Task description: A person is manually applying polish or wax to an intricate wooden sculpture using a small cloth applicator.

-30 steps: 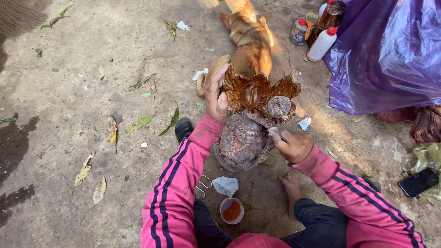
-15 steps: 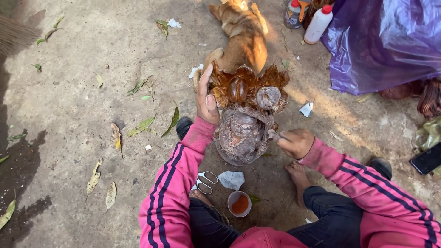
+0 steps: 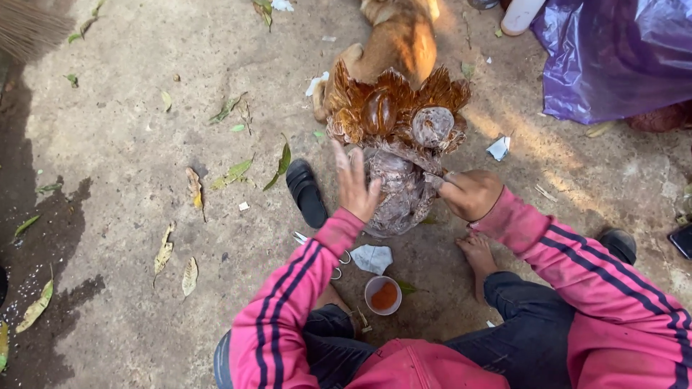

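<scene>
Centre frame, a brown carved wooden sculpture (image 3: 396, 144) stands on dirt. The left hand (image 3: 355, 184) rests open against it; the right hand (image 3: 468, 194), clenched, rubs it—steady bracing helps.

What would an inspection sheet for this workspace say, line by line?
Surface: bare dirt ground, darker damp patches at left.
Job's things: brown carved figure with a leafy crown, standing upright between the person's feet.
Clutter: small cup of orange paste, scissors, crumpled paper, black sandal, dry leaves.
Hands: left hand open, fingers spread against the figure's side; right hand closed at its other side, what it grips hidden.
Cables: nothing seen.
Surroundings: tan dog lying behind the figure, purple plastic sheet, white bottle.
</scene>
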